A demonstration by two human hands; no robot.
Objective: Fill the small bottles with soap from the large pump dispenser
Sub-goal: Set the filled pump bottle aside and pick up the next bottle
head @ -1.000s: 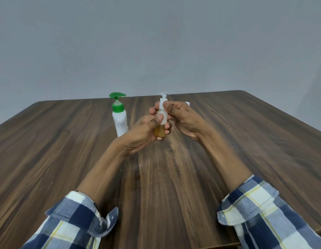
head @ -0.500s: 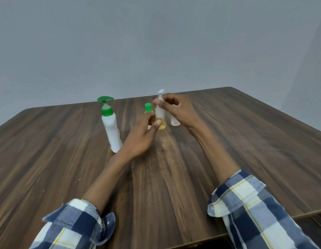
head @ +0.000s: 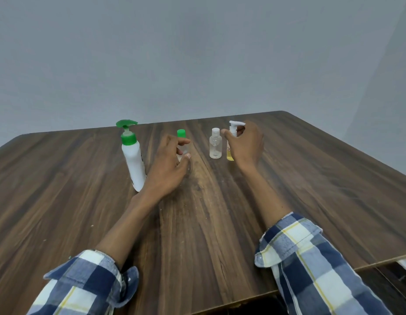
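head view: left hand (head: 168, 169) fingers pinch green-capped bottle (head: 181, 142); right hand (head: 246, 146) fingers curl round yellow pump bottle (head: 231, 142).

On the dark wooden table (head: 83, 201) stand four bottles in a row: a large white pump dispenser (head: 132, 160) with a green head at left, then a small green-capped bottle (head: 181, 142), a clear white-capped bottle (head: 215, 144), and a small pump bottle (head: 231, 146) holding yellow liquid. The left hand (head: 168, 169) curls its fingers round the green-capped bottle; the right hand (head: 245, 146) is at the pump bottle, whether gripping it is unclear.
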